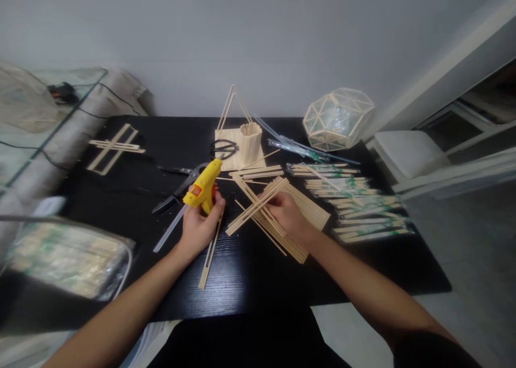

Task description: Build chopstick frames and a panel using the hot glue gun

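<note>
My left hand is closed around a yellow hot glue gun, whose nozzle points away from me. A clear glue stick sticks out of its back end. In my right hand are pale wooden chopsticks crossed in an X, pinched near the crossing. Beneath that hand lies a flat panel of wooden sticks. A narrow pair of joined sticks rests on the table just right of my left hand. Dark pliers-like shears lie partly behind the glue gun.
Black-handled scissors and a stick cup rest on a wooden base at the back. Wrapped chopsticks spread on the right, below a polyhedron frame. A crossed stick frame lies left, with a bag of chopsticks nearer.
</note>
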`<state>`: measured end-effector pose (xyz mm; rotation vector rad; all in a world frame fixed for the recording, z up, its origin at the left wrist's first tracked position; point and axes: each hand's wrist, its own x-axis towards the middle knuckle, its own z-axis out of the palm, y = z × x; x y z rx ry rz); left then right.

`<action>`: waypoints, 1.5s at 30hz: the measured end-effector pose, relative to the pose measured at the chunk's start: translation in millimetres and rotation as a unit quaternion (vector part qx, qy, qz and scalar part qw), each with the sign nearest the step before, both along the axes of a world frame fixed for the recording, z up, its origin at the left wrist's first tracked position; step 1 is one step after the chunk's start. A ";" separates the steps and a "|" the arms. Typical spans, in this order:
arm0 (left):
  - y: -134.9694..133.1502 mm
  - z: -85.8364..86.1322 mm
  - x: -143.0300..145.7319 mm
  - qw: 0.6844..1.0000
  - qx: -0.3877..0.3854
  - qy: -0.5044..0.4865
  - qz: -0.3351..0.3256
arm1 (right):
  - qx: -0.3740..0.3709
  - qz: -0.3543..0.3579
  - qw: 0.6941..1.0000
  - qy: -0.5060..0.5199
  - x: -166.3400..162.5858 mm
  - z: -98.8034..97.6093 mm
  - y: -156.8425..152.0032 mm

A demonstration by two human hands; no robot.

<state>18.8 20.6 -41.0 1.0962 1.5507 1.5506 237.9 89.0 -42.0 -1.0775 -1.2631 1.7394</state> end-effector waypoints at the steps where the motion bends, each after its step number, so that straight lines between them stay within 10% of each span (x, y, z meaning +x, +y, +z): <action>1: 0.2 -0.5 0.2 1.000 -0.001 -0.002 0.001 | -0.002 0.002 1.000 -0.001 0.2 0.1 -0.1; 23: 6.3 24.0 8.4 0.952 -0.063 -0.273 -0.124 | 0.007 0.008 1.000 0.005 0.6 -2.7 0.6; 45: 6.4 27.9 10.0 0.939 -0.078 -0.299 -0.151 | 0.039 0.026 0.999 -0.010 1.7 -5.7 -0.1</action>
